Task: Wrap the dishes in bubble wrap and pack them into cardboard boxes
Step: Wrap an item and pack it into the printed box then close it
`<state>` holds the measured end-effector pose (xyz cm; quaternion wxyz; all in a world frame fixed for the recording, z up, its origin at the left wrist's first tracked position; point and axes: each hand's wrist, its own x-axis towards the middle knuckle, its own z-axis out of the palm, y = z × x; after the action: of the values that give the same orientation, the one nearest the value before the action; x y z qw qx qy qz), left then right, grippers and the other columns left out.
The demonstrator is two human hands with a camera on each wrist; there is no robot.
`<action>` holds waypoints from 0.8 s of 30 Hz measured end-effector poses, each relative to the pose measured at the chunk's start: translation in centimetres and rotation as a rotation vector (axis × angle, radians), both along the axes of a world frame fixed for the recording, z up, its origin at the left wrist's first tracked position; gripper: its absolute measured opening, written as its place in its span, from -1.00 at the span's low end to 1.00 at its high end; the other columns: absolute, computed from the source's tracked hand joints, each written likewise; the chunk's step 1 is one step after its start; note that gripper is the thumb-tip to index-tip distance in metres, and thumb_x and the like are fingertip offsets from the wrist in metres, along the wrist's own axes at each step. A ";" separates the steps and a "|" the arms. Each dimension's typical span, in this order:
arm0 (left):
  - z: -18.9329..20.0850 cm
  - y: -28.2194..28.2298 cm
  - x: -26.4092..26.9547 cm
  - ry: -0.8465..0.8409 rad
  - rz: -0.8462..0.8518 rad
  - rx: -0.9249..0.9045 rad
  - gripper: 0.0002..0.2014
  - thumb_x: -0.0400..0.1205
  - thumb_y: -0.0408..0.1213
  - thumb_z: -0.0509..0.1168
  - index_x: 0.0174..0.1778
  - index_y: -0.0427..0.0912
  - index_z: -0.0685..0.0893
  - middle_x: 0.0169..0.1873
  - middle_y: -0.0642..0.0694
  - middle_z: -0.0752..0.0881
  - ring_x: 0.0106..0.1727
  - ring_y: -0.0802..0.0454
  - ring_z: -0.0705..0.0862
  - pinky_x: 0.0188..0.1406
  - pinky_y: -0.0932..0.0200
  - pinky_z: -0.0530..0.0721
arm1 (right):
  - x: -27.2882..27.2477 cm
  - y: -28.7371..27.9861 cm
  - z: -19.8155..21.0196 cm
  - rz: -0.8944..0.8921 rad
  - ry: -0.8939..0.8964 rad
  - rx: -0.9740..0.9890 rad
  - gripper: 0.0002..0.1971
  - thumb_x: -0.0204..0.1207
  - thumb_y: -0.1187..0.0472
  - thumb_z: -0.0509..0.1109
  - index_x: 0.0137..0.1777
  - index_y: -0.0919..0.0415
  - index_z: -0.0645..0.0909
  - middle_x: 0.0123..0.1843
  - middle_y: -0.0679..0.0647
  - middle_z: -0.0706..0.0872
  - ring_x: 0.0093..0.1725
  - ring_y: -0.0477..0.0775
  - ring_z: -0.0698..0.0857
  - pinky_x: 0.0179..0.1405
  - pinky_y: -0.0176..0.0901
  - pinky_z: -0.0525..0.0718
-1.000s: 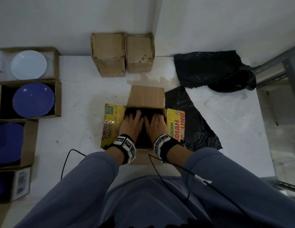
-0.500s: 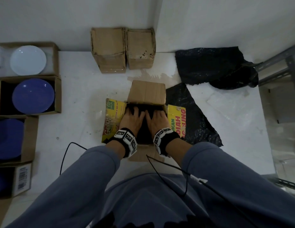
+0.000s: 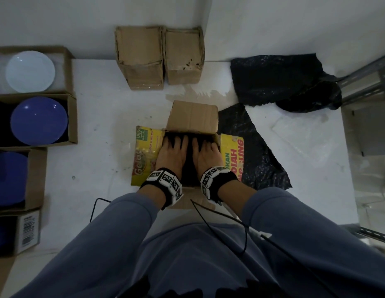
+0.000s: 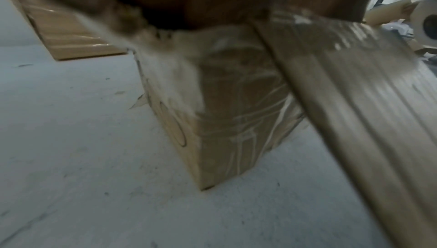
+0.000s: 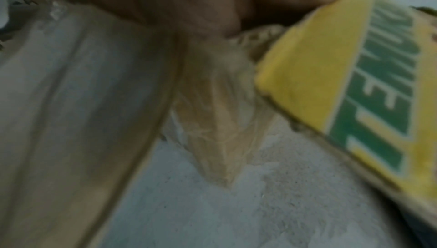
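Observation:
An open cardboard box (image 3: pixel 192 117) with yellow printed side flaps (image 3: pixel 145 155) stands on the floor between my knees. A bundle in black bubble wrap (image 3: pixel 188 168) fills its inside; no dish shows through the wrap. My left hand (image 3: pixel 172 150) and right hand (image 3: pixel 205 151) lie side by side on the bundle, palms down, fingers straight and pointing to the far flap. The left wrist view shows the box's outer corner (image 4: pixel 236 121) below the palm. The right wrist view shows the yellow flap (image 5: pixel 354 84) beside the palm.
Two closed cardboard boxes (image 3: pixel 140 59) stand against the back wall. Along the left, open boxes hold a white plate (image 3: pixel 30 70) and blue plates (image 3: pixel 39 120). Black bubble wrap sheets (image 3: pixel 281 80) lie to the right, by a metal shelf frame (image 3: pixel 363 82).
Both hands stay flat on the black bundle in the box. Only the head view has shifted slightly.

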<state>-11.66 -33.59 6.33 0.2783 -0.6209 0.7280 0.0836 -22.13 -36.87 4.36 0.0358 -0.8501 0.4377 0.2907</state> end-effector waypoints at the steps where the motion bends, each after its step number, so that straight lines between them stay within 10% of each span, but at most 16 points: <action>1: -0.1 -0.1 0.0 0.012 0.009 -0.006 -0.27 0.74 -0.03 0.04 0.66 -0.29 -0.19 0.56 -0.29 0.11 0.54 -0.23 0.27 0.61 -0.17 0.16 | 0.1 -0.1 0.0 -0.007 0.008 0.012 -0.37 0.76 0.13 0.00 0.70 0.36 -0.16 0.46 0.28 0.49 0.44 0.27 0.44 0.40 0.01 0.30; 16: -1.1 0.1 0.1 0.045 0.021 -0.045 -0.38 0.79 -0.19 0.00 0.64 -0.35 -0.18 0.50 -0.43 0.15 0.48 -0.29 0.37 0.50 -0.09 0.37 | 1.1 -0.1 0.5 -0.026 0.060 0.016 -0.49 0.77 0.17 -0.01 0.66 0.31 -0.01 0.43 0.26 0.45 0.34 0.22 0.49 0.31 -0.01 0.39; 24: -0.7 0.0 2.4 0.057 -0.179 -0.047 -0.41 0.77 -0.31 -0.03 0.68 -0.32 -0.12 0.56 -0.44 0.22 0.58 -0.35 0.26 0.65 -0.13 0.11 | 0.9 0.1 3.6 -0.028 -0.062 0.184 -0.64 0.69 0.36 0.19 0.45 0.44 0.38 0.28 0.36 0.60 0.21 0.32 0.67 0.06 0.03 0.66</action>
<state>-9.25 -33.61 5.59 0.2492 -0.5572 0.7899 0.0588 -21.19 -36.80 7.97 0.1312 -0.8456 0.4198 0.3026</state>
